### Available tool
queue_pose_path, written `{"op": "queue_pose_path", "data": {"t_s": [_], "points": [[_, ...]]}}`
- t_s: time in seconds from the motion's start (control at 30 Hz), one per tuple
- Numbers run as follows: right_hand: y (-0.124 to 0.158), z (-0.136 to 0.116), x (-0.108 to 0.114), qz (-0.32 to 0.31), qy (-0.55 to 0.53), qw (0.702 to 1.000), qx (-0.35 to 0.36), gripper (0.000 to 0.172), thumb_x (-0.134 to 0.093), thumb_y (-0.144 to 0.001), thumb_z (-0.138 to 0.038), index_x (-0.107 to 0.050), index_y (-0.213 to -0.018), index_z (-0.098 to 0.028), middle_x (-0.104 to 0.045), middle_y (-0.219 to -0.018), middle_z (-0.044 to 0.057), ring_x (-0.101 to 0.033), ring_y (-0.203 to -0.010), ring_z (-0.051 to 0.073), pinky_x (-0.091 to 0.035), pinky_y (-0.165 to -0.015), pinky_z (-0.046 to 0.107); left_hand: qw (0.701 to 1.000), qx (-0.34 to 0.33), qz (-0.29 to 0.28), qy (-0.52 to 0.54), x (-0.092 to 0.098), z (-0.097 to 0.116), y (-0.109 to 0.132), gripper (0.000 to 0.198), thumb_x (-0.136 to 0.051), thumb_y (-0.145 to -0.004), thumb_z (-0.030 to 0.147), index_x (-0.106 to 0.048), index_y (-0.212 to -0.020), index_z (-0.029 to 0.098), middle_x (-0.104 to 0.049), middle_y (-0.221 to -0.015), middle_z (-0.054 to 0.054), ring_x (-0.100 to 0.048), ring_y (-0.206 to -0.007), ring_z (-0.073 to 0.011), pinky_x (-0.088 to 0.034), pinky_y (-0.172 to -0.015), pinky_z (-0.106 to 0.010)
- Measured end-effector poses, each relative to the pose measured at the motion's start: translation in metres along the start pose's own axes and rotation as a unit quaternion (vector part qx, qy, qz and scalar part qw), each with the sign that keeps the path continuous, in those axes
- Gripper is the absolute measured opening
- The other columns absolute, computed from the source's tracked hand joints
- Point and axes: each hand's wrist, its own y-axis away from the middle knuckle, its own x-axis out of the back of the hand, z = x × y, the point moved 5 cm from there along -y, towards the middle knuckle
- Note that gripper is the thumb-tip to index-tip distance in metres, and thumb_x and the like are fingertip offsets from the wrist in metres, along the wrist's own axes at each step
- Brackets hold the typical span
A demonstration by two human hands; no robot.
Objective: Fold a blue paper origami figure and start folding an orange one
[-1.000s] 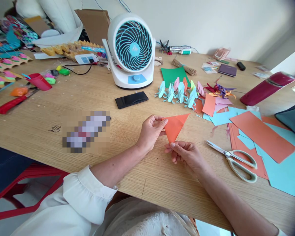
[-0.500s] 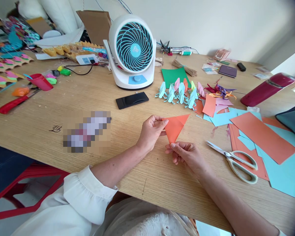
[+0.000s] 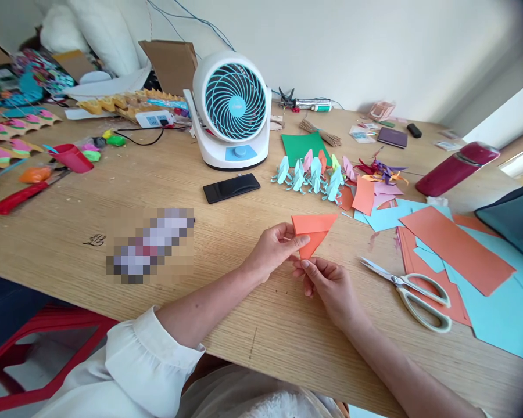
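Observation:
Between my two hands is a folded piece of orange paper (image 3: 314, 225), a pointed triangle with a band folded along its upper edge. My left hand (image 3: 273, 248) pinches its left side, thumb lying on the front. At the lower tip, my right hand (image 3: 325, 281) grips the paper between thumb and fingers. Scissors (image 3: 403, 284) with pale handles lie to the right of my right hand, blades parted. Beyond the paper stands a group of small folded paper figures (image 3: 316, 174) in light blue, pink, orange and yellow.
Orange sheets (image 3: 457, 249) and light blue sheets (image 3: 501, 307) lie at the right, near a dark red flask (image 3: 457, 168). A white fan (image 3: 233, 110) stands at the back, with a black phone (image 3: 232, 188) in front. A red-handled tool (image 3: 20, 197) lies far left.
The top edge of the orange paper is now folded over into a band across the front. My left thumb has shifted down and right over it. The camera view has tilted up slightly.

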Motion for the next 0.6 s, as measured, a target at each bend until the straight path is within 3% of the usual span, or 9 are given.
{"op": "queue_pose_path", "data": {"t_s": [0.17,0.33,0.6], "points": [[-0.003,-0.003,0.007,0.034,0.035,0.998,0.034,0.046,-0.065,-0.083,-0.060,-0.070,-0.073,-0.016,-0.063,-0.056,0.001,-0.044,-0.041,0.007,-0.034,-0.042,0.021,0.997,0.013,-0.032,-0.067,-0.004,-0.012,0.001,0.038,-0.081,-0.067,0.046,-0.061,-0.068,0.013,-0.061,-0.062,0.002,-0.053,-0.058,-0.0086,-0.041,-0.058,-0.022],[-0.002,-0.004,0.008,0.044,0.074,0.996,0.039,0.045,-0.062,-0.085,-0.059,-0.069,-0.073,-0.016,-0.051,-0.047,-0.004,-0.045,-0.041,0.009,-0.034,-0.043,0.021,0.999,0.022,-0.019,-0.043,-0.006,-0.014,0.002,0.035,-0.081,-0.066,0.044,-0.062,-0.062,0.014,-0.060,-0.057,0.002,-0.053,-0.056,-0.0096,-0.041,-0.060,-0.024],[-0.002,-0.005,0.008,0.054,0.091,0.993,0.054,0.043,-0.061,-0.086,-0.057,-0.067,-0.072,-0.017,-0.051,-0.048,-0.004,-0.046,-0.042,0.010,-0.036,-0.044,0.022,0.996,-0.006,0.023,-0.080,-0.004,-0.010,0.005,0.032,-0.082,-0.065,0.043,-0.068,-0.063,0.014,-0.064,-0.061,0.000,-0.052,-0.058,-0.0097,-0.040,-0.058,-0.023]]}}
